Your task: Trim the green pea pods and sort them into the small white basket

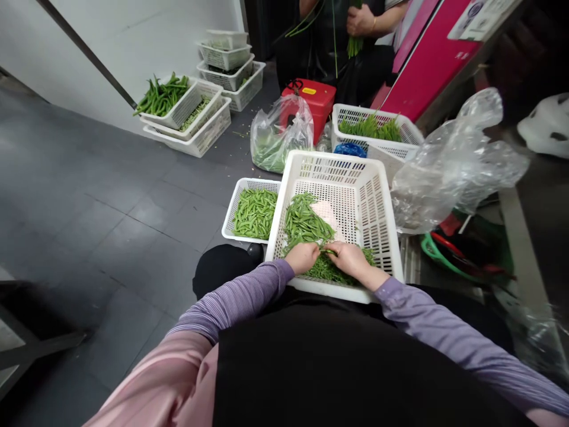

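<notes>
A large white perforated basket (377,225) stands in front of my body. Green pods (306,219) lie in its left part, and finer green pieces (329,270) lie along its near side. Over the near part of the basket, my left hand (303,258) and my right hand (349,259) almost meet, fingers pinched. Between the right fingertips a green pod (329,251) shows. What the left fingers pinch is too small to make out. A smaller white basket full of green pods (255,213) sits against the left side of the large one.
Beyond are a clear plastic bag (282,133), a red stool (317,107) and a white basket of green stalks (371,127). Stacked baskets (200,139) stand by the wall. A crumpled bag (457,160) lies right. Another person's hand (361,21) holds green stalks at the top.
</notes>
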{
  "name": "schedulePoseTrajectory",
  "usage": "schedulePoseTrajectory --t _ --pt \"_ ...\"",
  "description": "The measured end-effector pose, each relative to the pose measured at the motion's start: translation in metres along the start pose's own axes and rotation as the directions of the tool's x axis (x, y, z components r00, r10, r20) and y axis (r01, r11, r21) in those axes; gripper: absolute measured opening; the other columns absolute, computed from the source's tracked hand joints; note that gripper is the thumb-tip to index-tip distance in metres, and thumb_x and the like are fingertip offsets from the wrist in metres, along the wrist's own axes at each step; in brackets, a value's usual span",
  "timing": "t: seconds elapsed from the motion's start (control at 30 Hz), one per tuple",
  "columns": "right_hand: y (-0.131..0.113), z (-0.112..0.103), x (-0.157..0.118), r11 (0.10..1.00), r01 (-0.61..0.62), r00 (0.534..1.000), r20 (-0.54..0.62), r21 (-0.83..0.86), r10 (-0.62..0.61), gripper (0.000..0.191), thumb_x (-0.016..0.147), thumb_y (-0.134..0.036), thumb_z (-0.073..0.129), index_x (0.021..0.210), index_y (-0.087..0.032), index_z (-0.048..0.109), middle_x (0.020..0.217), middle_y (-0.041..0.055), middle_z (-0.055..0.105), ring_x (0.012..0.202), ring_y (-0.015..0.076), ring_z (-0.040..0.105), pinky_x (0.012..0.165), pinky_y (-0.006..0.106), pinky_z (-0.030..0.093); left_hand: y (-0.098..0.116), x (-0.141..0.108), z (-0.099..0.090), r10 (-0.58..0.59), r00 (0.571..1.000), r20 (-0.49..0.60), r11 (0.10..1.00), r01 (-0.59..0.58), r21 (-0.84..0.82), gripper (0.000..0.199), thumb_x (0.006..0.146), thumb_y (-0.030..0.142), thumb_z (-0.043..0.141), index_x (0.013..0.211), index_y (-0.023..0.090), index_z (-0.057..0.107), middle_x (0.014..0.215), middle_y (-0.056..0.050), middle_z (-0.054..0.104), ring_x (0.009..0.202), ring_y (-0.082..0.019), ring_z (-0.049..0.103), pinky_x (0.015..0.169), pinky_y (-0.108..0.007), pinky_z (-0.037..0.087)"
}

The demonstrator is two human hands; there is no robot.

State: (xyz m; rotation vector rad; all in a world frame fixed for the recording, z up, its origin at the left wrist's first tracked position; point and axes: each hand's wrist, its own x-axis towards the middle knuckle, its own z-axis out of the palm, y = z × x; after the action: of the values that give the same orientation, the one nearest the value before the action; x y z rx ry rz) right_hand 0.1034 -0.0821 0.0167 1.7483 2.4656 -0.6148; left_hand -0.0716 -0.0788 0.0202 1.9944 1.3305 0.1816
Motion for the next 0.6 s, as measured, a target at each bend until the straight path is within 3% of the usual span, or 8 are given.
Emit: schedulePoseTrajectory --t 0.1,0.2,0.27,0.33,0.4,0.47,0.53,0.6 --pt "-0.005 0.000 -0.012 0.998 -0.001 0.998 -0.062 0.066 0.005 0.027 0.080 -0.027 0.048 0.102 -0.025 0.064 0.100 0.0033 0.065 0.089 0.0192 0.058 0.076 0.027 0.041 0.007 -0.004 -0.001 0.033 0.999 0.031 0.993 -0.029 -0.115 0.022 0.081 0.021 0.040 0.078 0.015 0.061 0.069 -0.003 0.062 0.063 -0.011 0.057 0.067 -0.022 0.045" --pt "-0.009 0.002 -0.019 0.968 0.022 0.993 -0.121 0.252 0.009 0.023 0.077 -0.023 0.051 0.094 -0.024 0.067 0.092 0.0033 0.066 0.084 0.0181 0.058 0.075 0.027 0.041 0.010 -0.007 -0.002 -0.024 0.981 0.195 0.949 0.083 -0.305 0.024 0.080 0.020 0.038 0.081 0.014 0.060 0.061 0.000 0.059 0.045 -0.007 0.050 0.049 -0.019 0.043" --pt "-0.013 0.002 -0.022 0.876 0.047 0.987 -0.158 0.480 0.033 0.017 0.073 -0.024 0.055 0.085 -0.022 0.068 0.087 0.0028 0.066 0.082 0.0172 0.058 0.077 0.027 0.041 0.007 -0.007 -0.001 -0.076 0.955 0.288 0.922 0.177 -0.344 0.027 0.081 0.020 0.034 0.083 0.013 0.060 0.059 0.000 0.057 0.041 -0.006 0.047 0.042 -0.018 0.040" --pt "-0.016 0.000 -0.025 0.701 0.031 0.977 -0.169 0.713 0.128 0.014 0.070 -0.029 0.060 0.078 -0.019 0.066 0.081 0.0028 0.066 0.073 0.0158 0.057 0.071 0.028 0.042 0.001 -0.007 -0.001 -0.148 0.945 0.290 0.951 0.217 -0.220 0.027 0.080 0.022 0.036 0.082 0.012 0.061 0.061 -0.002 0.058 0.045 -0.008 0.051 0.045 -0.019 0.042" --pt "-0.018 -0.004 -0.027 0.447 -0.007 0.960 -0.119 0.895 0.254 0.018 0.069 -0.036 0.061 0.075 -0.018 0.061 0.074 0.0019 0.063 0.054 0.0111 0.050 0.054 0.025 0.040 -0.006 -0.008 0.000 -0.208 0.952 0.224 0.975 0.220 -0.032 0.021 0.076 0.021 0.044 0.080 0.011 0.062 0.069 -0.006 0.061 0.059 -0.013 0.058 0.056 -0.023 0.047" --pt "-0.018 -0.010 -0.029 0.167 -0.034 0.954 -0.018 0.985 0.301 0.022 0.067 -0.038 0.062 0.074 -0.018 0.056 0.061 -0.0021 0.055 0.040 0.0059 0.035 0.041 0.021 0.030 -0.010 -0.009 0.001 -0.180 0.974 0.140 0.983 0.174 0.052 0.023 0.070 0.014 0.050 0.090 0.012 0.062 0.086 -0.009 0.063 0.080 -0.017 0.059 0.072 -0.025 0.047" --pt "-0.017 -0.015 -0.031 -0.039 -0.070 0.961 0.077 0.997 0.264 0.025 0.064 -0.037 0.066 0.074 -0.017 0.053 0.052 -0.0064 0.045 0.037 0.0038 0.027 0.038 0.020 0.023 -0.007 -0.010 0.001 -0.073 0.992 0.100 0.995 0.079 -0.059 0.040 0.067 0.008 0.051 0.106 0.015 0.056 0.100 -0.007 0.060 0.086 -0.015 0.058 0.077 -0.024 0.045" --pt "-0.017 -0.016 -0.031 -0.146 -0.106 0.963 0.138 0.984 0.230 0.028 0.060 -0.034 0.070 0.071 -0.017 0.051 0.050 -0.0078 0.041 0.037 0.0037 0.029 0.038 0.019 0.022 0.000 -0.012 0.001 0.023 0.991 0.131 0.964 0.012 -0.264 0.043 0.073 0.012 0.048 0.115 0.017 0.049 0.098 -0.004 0.060 0.070 -0.010 0.058 0.066 -0.021 0.047"
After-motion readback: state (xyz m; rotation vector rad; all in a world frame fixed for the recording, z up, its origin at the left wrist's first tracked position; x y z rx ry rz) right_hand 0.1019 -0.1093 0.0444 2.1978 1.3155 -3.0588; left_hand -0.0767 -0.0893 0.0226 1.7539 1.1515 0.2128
